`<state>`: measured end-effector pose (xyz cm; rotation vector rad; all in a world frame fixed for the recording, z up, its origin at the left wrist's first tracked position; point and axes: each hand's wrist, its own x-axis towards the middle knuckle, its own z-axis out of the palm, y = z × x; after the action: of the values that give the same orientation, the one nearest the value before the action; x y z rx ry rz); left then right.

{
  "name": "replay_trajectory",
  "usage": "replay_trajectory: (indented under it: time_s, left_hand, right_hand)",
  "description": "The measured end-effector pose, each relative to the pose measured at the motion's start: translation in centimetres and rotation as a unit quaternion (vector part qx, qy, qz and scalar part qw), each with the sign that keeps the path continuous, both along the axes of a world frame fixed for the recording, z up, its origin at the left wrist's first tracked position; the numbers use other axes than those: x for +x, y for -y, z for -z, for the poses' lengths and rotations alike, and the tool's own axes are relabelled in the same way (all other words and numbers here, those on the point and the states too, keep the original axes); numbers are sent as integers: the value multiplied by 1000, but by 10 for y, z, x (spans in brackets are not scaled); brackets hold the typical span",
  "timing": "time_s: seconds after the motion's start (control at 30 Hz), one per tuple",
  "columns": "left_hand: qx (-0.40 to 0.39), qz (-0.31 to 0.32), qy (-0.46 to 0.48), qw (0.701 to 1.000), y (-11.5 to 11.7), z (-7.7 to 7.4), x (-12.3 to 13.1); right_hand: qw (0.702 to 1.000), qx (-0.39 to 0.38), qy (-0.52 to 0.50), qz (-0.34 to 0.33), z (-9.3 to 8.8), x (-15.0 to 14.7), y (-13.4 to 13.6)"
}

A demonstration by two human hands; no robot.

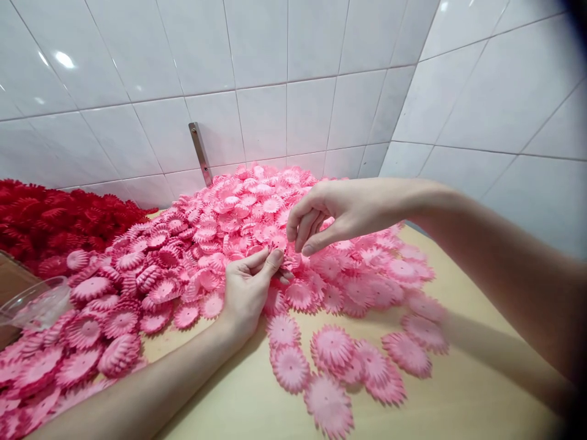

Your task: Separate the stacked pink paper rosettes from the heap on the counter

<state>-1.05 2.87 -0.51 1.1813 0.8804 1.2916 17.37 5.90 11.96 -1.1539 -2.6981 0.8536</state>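
Observation:
My left hand [250, 284] is closed in a pinch, thumb over fingers. Between its fingertips shows the frilled edge of a pink flower-petal disc [287, 263], mostly hidden by the thumb. Just right of it and slightly higher hovers my right hand [321, 214], its fingers curled and the thumb tip near the index fingertip. Whatever that pinch holds, if anything, is too small to make out. Behind and below both hands spreads a large heap of pink petal discs [220, 214], round with notched edges and a small centre hole. Several loose discs [328, 403] lie in front.
A pile of red petal pieces [68, 220] lies at the left. Near it are a clear plastic container [39, 305] and a brown cardboard piece [13, 281]. White tiled walls [312, 116] close off the pale table [238, 391] behind; a metal bracket [200, 153] stands against the tiles.

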Motion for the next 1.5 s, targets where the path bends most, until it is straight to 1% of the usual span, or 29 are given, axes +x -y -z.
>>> replay_trajectory:
  time_s: [0.1, 0.2, 0.37, 0.43, 0.53, 0.57, 0.63, 0.7, 0.8, 0.93, 1.03, 1.27, 1.4, 1.5]
  left_hand:
    - [-5, 12, 6, 1000, -1, -1, 0]
    - [-8, 23, 26, 999, -2, -2, 1]
    - [-3, 38, 45, 998, -3, -1, 2]
    - [-1, 18, 51, 999, -4, 0, 1]
    - [12, -29, 59, 998, -3, 0, 1]
    - [17, -32, 61, 997, -3, 0, 1]
    - [25, -20, 63, 998, -1, -1, 2]
    - [24, -2, 60, 998, 0, -1, 2]
    - [13, -1, 50, 999, 1, -1, 3]
    - [-10, -11, 51, 999, -1, -1, 3]
    - [-17, -6, 55, 998, -1, 0, 2]
    - [-23, 21, 61, 998, -2, 1, 2]
    - [-28, 23, 62, 997, -1, -1, 2]
    - [-27, 26, 64, 997, -1, 0, 2]
  right_hand:
    - [999, -7, -28, -16, 6, -5, -1]
    - [998, 2, -49, -31, 12, -12, -2]
    - [999, 16, -50, -7, 14, -17, 2]
    - [999, 25, -45, 9, 12, -16, 3]
    - [998, 40, -41, 36, 11, -12, 2]
    - [998, 36, -41, 38, 10, -11, 2]
    - [999, 15, -40, 29, 11, -10, 0]
    - [999, -13, -40, 10, 10, -9, -1]
    - [997, -51, -47, -15, 9, -8, -2]
    - [994, -93, -63, -3, 7, -6, -2]
    - [993, -96, -64, 6, 8, -5, -3]
    - [995, -75, -70, -20, 11, -6, -6]
    - [994, -80, -73, -20, 10, -7, -4]
    - [995, -67, -65, -24, 10, -8, -4]
